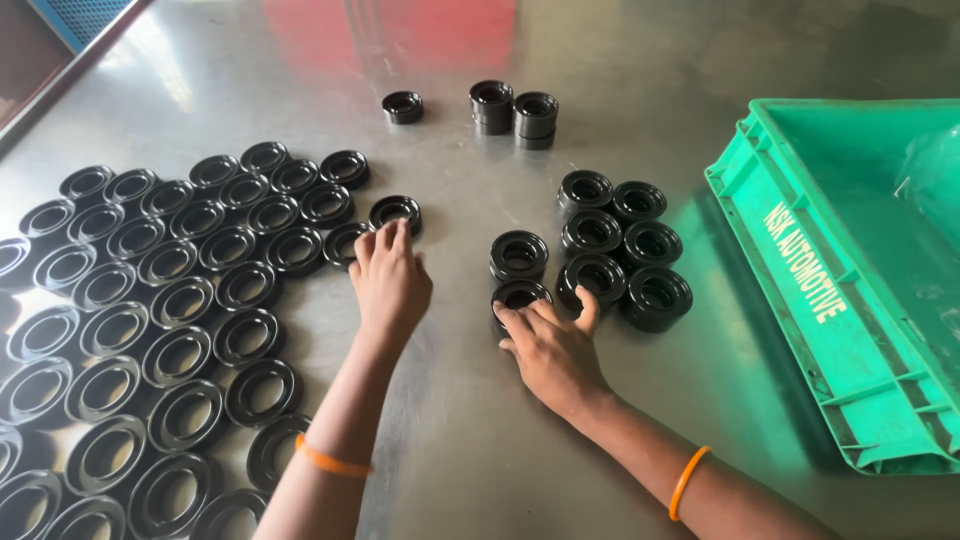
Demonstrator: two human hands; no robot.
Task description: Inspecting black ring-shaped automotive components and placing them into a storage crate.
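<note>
The left hand (388, 278) is resting loosely, grip released, fingertips touching a black ring (394, 211) just ahead, while the right hand (553, 345) is pinching another ring (519, 297) beside stacked rings (610, 247), best lifted straight.

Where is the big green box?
The green box sits at the right edge of the metal table, just right of the stacked black rings.
</note>
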